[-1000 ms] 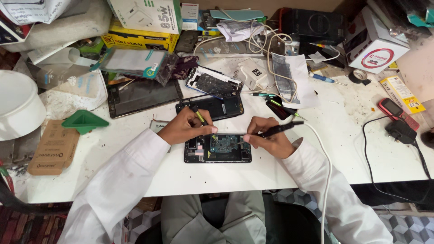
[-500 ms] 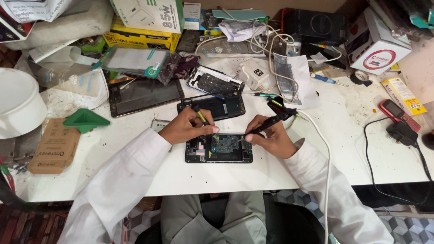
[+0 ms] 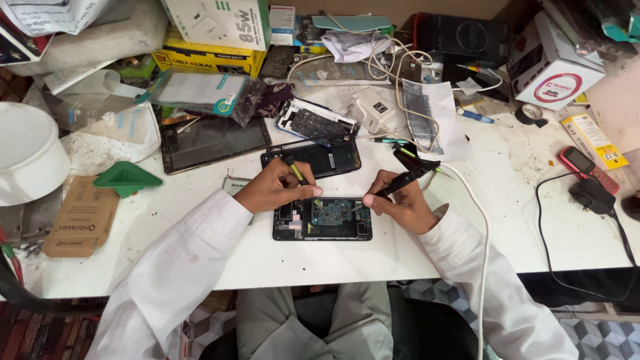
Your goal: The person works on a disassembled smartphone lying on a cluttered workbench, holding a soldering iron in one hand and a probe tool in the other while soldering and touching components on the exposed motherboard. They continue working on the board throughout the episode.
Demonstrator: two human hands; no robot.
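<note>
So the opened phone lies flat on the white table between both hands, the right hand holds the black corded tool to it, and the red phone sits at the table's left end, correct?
Not quite. The head view shows the red phone at the table's right end. The rest holds: the opened phone lies flat between the left hand and right hand, which holds the black corded tool to it.

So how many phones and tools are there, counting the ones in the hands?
Opened phones, insides showing: 2, one under the hands and one further back
Dark phone lying flat: 1
Red phone: 1
Tablet: 1
Held tools: 2, a thin yellow-green one in the left hand and a black corded one in the right hand
Total: 7
</note>
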